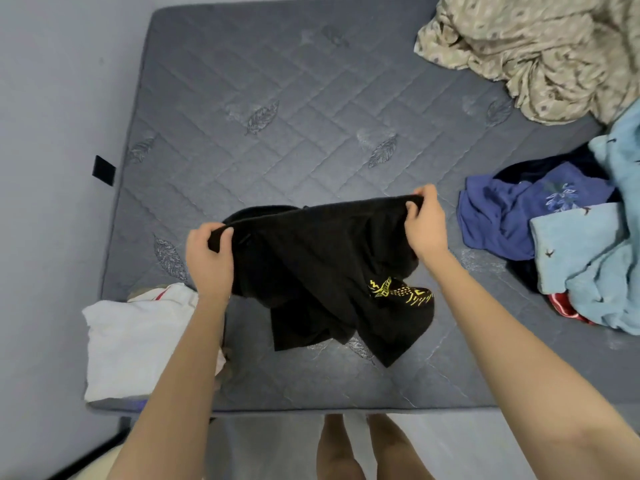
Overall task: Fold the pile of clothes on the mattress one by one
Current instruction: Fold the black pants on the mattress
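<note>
A pair of black shorts [322,268] with a yellow print on one leg hangs above the grey quilted mattress [277,98]. My left hand [209,261] grips the left end of the waistband. At the other end of the waistband my right hand [426,225] pinches the cloth, so the band is stretched between both hands. The legs of the shorts droop down to the mattress near its front edge. A pile of unfolded clothes [568,237], blue, light blue, dark and red, lies at the right.
A folded white garment [138,341] lies at the front left corner of the mattress. A crumpled beige patterned sheet [533,53] fills the far right corner. A grey wall runs along the left. My legs stand at the mattress's front edge.
</note>
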